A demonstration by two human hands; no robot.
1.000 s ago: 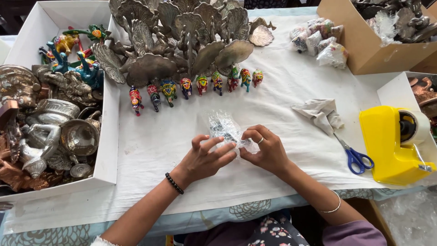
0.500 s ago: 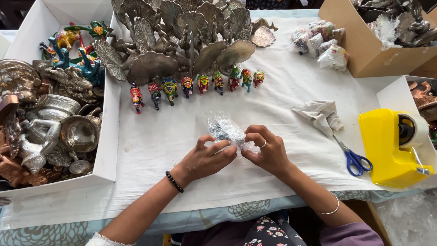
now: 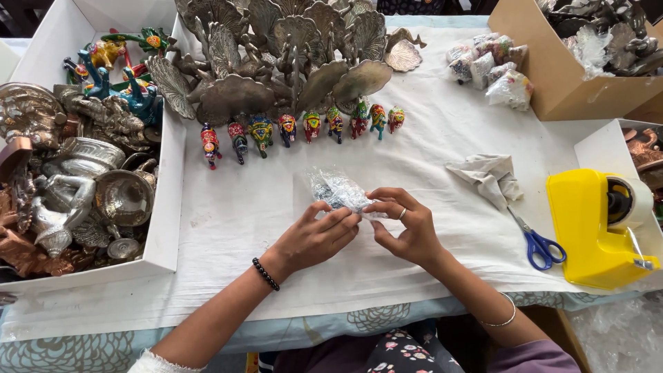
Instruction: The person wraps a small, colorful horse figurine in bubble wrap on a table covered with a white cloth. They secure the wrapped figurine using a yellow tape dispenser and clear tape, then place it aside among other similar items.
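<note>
Our left hand (image 3: 314,238) and right hand (image 3: 404,224) both pinch a small thing in clear bubble wrap (image 3: 338,190) on the white cloth (image 3: 228,207), just below a row of little painted animals (image 3: 297,130).

Bright, even daylight; sharp, soft shadows

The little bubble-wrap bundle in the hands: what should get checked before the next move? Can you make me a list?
1. Both hands on the bundle: left hand and right hand pinch the bubble-wrap bundle. Ok.
2. Bundle rests on the white cloth, not hanging off the edge. Ok.
3. Wrap fully closed around what is inside: cannot tell.
4. Yellow tape dispenser stands by the right hand. Ok.
5. Blue-handled scissors lie apart from the fingers. Ok.
6. Row of painted figurines stands clear of the bundle. Ok.
</note>
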